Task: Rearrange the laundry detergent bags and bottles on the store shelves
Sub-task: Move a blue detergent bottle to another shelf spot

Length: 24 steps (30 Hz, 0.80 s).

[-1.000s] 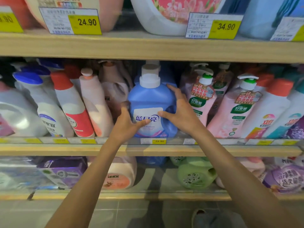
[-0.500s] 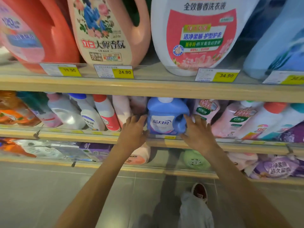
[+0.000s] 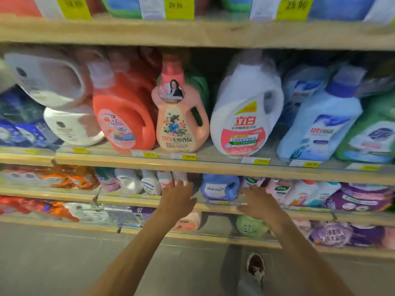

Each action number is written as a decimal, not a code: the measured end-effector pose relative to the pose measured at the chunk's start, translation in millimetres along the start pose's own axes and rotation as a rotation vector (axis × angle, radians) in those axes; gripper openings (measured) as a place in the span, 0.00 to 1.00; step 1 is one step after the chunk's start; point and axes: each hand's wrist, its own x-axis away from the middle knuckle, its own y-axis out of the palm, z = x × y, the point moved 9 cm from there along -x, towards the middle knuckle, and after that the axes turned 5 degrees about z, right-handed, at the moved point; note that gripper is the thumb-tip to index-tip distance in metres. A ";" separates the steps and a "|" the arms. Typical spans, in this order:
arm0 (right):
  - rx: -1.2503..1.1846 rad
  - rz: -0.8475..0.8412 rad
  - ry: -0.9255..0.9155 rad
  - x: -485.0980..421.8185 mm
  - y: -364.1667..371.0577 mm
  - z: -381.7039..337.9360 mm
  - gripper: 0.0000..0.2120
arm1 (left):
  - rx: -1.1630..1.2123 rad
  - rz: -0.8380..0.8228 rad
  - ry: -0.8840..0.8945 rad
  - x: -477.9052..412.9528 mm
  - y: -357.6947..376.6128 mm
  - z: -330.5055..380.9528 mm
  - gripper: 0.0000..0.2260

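left hand (image 3: 178, 197) and right hand (image 3: 256, 201) are open, holding nothing; blue bottle (image 3: 220, 186) sits upright between them, 10 o'clock off the right. right's closer imo.

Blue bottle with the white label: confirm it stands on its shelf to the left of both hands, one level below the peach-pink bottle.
Wrong on one point. The head view shows the blue bottle between the hands: left hand on its left, right hand on its right. It does stand on its shelf, one level below the peach-pink bottle.
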 end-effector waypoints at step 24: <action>0.042 0.116 0.014 146.9 -217.7 88.0 0.29 | -0.119 0.254 0.124 57.7 -235.2 131.9 0.22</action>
